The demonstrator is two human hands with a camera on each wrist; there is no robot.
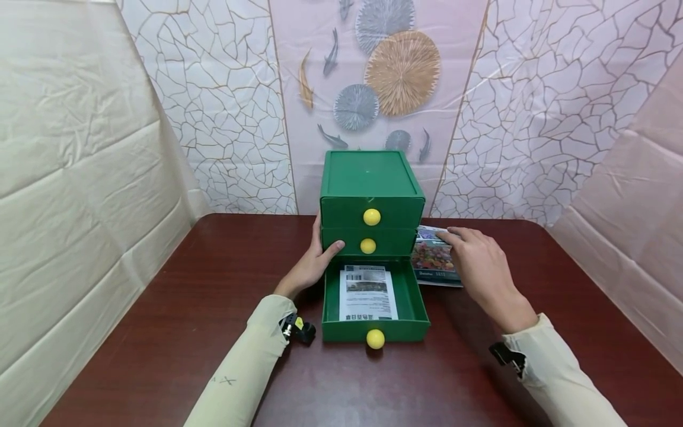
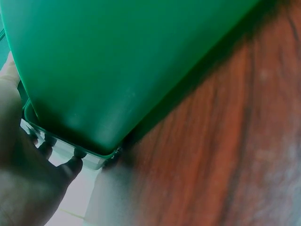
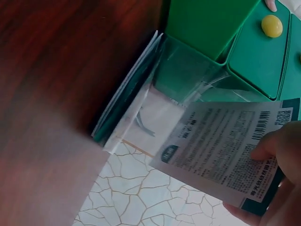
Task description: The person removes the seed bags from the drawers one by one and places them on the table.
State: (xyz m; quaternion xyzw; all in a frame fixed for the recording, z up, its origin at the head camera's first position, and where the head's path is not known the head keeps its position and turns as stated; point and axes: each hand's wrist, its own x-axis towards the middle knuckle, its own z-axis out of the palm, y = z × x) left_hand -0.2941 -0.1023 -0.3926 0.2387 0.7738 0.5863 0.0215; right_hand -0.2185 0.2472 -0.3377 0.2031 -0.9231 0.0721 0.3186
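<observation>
A green drawer cabinet point(image 1: 373, 175) stands on the table with its bottom drawer point(image 1: 416, 296) pulled out. Printed seed packets point(image 1: 368, 296) lie inside that drawer. My left hand point(image 1: 313, 261) rests against the cabinet's left side, its thumb on the middle drawer's front. In the left wrist view, its fingers extend along the cabinet's edge. My right hand point(image 1: 482, 267) pinches a seed packet point(image 3: 216, 146) by one end, the thumb over its printed text. Below it, other packets point(image 1: 434, 258) with a flower picture lie on the table beside the cabinet.
The top and middle drawers are closed, with yellow round knobs point(image 1: 372, 217). The open drawer's knob point(image 1: 375, 339) juts toward the front of the brown table point(image 1: 213, 308). Patterned cloth point(image 1: 229, 107) hangs behind, and pale cloth point(image 1: 69, 178) drapes the sides.
</observation>
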